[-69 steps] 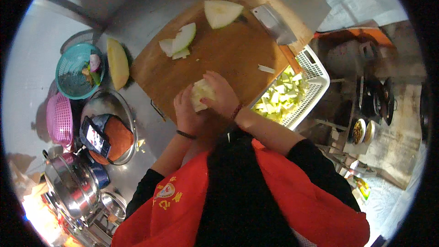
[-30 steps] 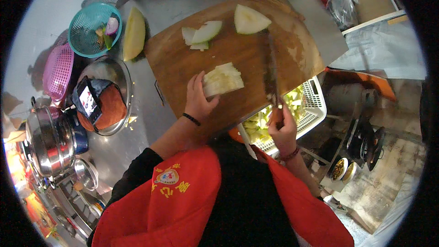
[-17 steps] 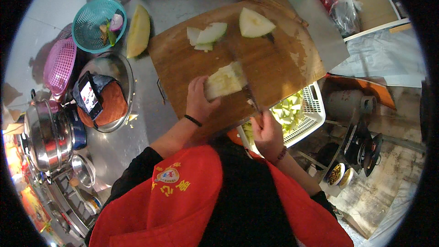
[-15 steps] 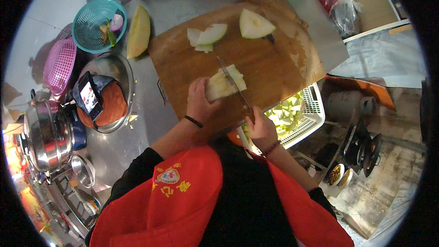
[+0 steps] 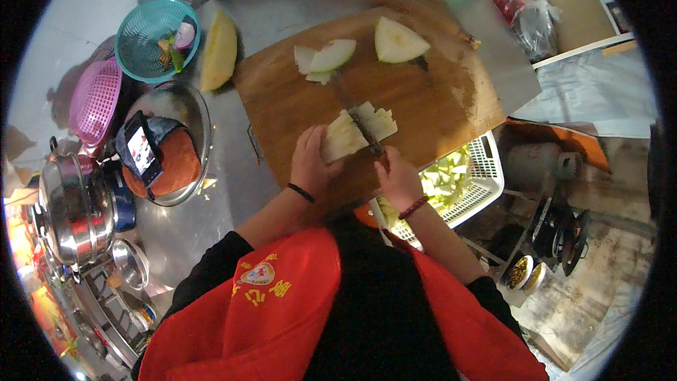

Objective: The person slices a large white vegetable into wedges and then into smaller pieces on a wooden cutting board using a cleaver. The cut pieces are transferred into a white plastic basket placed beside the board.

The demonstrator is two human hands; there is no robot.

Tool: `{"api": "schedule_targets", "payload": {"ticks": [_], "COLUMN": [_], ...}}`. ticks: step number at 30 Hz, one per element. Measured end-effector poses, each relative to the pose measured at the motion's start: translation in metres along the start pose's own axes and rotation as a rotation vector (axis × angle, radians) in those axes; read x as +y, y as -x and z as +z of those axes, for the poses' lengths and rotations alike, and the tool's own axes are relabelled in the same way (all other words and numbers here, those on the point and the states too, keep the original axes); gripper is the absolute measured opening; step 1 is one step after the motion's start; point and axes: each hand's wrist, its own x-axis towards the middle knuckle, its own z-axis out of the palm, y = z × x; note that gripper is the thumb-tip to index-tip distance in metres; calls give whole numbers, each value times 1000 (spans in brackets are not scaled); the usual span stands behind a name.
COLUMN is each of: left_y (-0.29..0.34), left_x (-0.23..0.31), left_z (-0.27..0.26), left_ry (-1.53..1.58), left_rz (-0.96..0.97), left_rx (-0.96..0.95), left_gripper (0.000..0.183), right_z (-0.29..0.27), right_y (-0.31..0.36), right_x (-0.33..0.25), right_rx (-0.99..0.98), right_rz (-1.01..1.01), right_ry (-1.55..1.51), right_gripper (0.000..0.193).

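Melon slab (image 5: 342,138) lay on the cutting board (image 5: 437,109), right of your left hand (image 5: 317,161), which held its left end; your right hand (image 5: 400,176) gripped the knife (image 5: 364,129), blade crossing the slab's long axis.

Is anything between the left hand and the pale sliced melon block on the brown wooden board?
Nothing visible: the left hand touches the melon block. The long metal knife crosses it farther right.

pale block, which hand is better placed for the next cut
Probably the right hand: it grips the knife, which crosses the pale block, while the left hand rests against the block's left end.
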Motion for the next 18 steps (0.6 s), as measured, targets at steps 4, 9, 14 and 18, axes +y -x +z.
{"api": "schedule_targets", "payload": {"ticks": [4,9,14,18], "left_y": [2,0,-3,5], "left_x": [1,4,0,-1], "left_z": [-4,-4,-5,-3], "left_ry": [33,53,29,25], "left_rz": [30,13,24,55], "left_rx": [26,69,44,62], "left_gripper": [73,66,69,70], "right_z": [-35,-34,-4,9], "right_y": [28,46,29,19], "right_x": [-5,-21,-18,-15], "right_rx": [59,-4,-165,-222], "right_rz": [-67,-93,90,96], "right_ry": [-113,-116,131,128], "right_gripper": [34,32,28,28]}}
